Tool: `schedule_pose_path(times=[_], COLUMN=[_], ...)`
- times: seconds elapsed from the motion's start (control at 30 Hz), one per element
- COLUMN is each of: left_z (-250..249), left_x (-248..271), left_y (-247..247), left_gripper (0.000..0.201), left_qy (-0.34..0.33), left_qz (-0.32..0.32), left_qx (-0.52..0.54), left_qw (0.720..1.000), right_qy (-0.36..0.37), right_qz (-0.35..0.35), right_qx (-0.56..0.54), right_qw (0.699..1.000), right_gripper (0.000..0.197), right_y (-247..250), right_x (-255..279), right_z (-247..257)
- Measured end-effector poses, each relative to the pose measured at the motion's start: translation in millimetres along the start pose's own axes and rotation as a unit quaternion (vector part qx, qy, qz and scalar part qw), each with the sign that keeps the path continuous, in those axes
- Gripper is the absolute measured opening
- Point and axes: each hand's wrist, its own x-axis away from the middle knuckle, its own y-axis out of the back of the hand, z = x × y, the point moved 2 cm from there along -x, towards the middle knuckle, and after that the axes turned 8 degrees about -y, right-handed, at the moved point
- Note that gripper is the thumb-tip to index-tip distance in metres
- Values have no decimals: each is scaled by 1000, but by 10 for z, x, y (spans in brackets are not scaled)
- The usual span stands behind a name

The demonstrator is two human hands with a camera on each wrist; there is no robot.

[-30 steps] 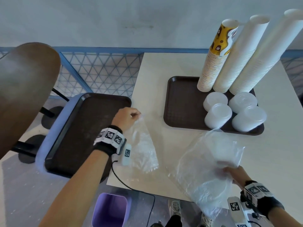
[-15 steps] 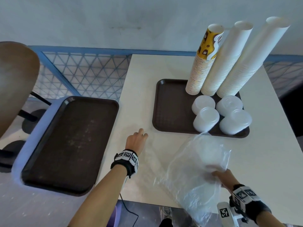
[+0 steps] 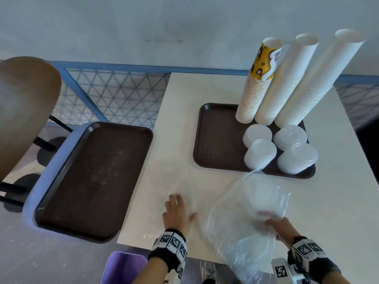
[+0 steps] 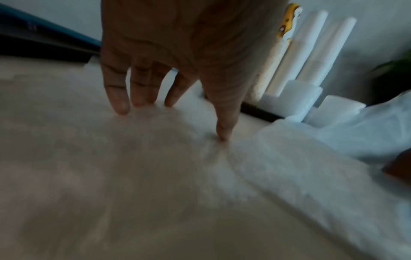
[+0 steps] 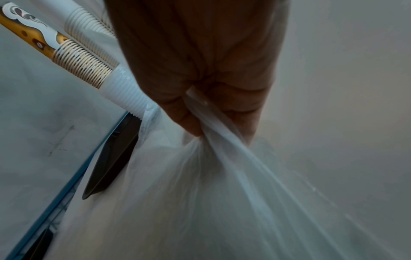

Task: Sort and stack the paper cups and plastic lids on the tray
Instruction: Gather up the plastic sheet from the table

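Nearest us, our right hand (image 3: 282, 227) pinches a gathered fold of a clear plastic bag (image 3: 246, 218), thumb and fingers (image 5: 184, 121) curled tight on the film, at the near right of the white table (image 3: 180, 124). Just to its left, our left hand (image 3: 177, 212) lies flat with fingers (image 4: 118, 98) spread and straight, the tips pressing down on what looks like a second, flattened sheet of film.

We judge the step to be clearing the wrapping away, since the sorting looks finished. To do it well we should gather both films low and draw them toward the near edge, keeping the bag's far corner off the lids, which it almost touches.

Farther off, the brown tray (image 3: 215, 140) holds four short lid stacks (image 3: 260, 152) on its near right part. Behind them stand three tall cup stacks (image 3: 287, 83), leaning right; the left one (image 3: 258, 78) is topped by a yellow printed cup.

Whether the bag is empty we cannot tell: a pale round shape shows through it, perhaps only a crease. The film under the left hand is nearly invisible against the table, and the wrist views are blurred. A second brown tray (image 3: 92, 177) sits on a chair at the left.
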Motion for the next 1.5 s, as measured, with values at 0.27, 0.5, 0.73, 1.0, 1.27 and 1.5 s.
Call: schedule_pose_path(times=[0.27, 0.5, 0.73, 1.0, 1.27, 1.5], left_z=[38, 236, -451, -1113, -984, -236], left_x=[-123, -140, 213, 309, 353, 290], left_y=[30, 340, 474, -96, -224, 67], left_gripper=[32, 14, 38, 36, 45, 35], left_qy=[-10, -12, -250, -330, -297, -112], left_qz=[-26, -136, -123, 127, 117, -131], left_qx=[-63, 228, 251, 123, 172, 412], left_qw=[998, 964, 927, 927, 932, 895], right_qy=[4, -4, -45, -18, 39, 146], right_qz=[26, 51, 90, 180, 36, 103], right_qx=[18, -16, -153, -194, -109, -108], right_qw=[999, 999, 983, 964, 993, 978], right_gripper=[35, 35, 45, 67, 44, 43], right_y=[-69, -65, -187, -315, -427, -619], right_x=[70, 65, 58, 179, 185, 543], right_z=[-24, -52, -25, 20, 44, 524])
